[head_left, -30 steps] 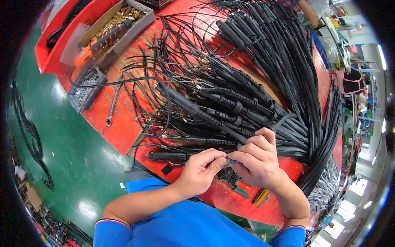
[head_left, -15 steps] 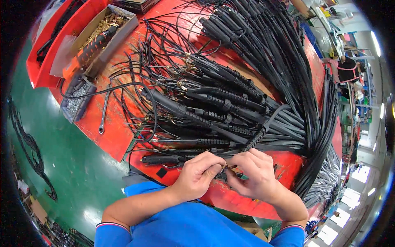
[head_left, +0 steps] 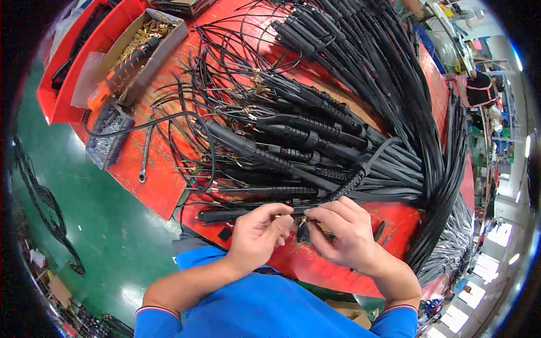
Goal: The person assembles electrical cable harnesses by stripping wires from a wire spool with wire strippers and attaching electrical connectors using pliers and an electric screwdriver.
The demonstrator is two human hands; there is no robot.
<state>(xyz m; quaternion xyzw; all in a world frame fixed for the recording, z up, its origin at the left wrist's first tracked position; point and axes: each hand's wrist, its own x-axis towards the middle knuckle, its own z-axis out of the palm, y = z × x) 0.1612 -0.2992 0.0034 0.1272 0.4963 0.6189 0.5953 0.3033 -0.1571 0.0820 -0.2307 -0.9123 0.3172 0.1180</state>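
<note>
My right hand (head_left: 345, 234) pinches a small brass-coloured fitting (head_left: 304, 220) between thumb and forefinger above the near edge of the red table. Just left of it, my left hand (head_left: 258, 235) is closed with thumb and forefinger curled together; a tiny glint shows at its fingertips, too small to name. A short gap separates the two hands. Right beyond them lies a pile of black cables (head_left: 293, 127) with ribbed sleeves, their thin wire ends and brass-coloured tips pointing left.
An orange and black power screwdriver (head_left: 121, 76) lies on a box of brass parts (head_left: 169, 42), its cord looping over the cables. Beside it are a grey bin of small metal parts (head_left: 107, 138), a wrench (head_left: 145, 155) and red bins (head_left: 53, 101). More cables (head_left: 394, 84) hang off the right.
My hands have come apart slightly, the left moving a little left and down. The brass-coloured fitting stays in my right fingertips. The whole view has shifted slightly.
</note>
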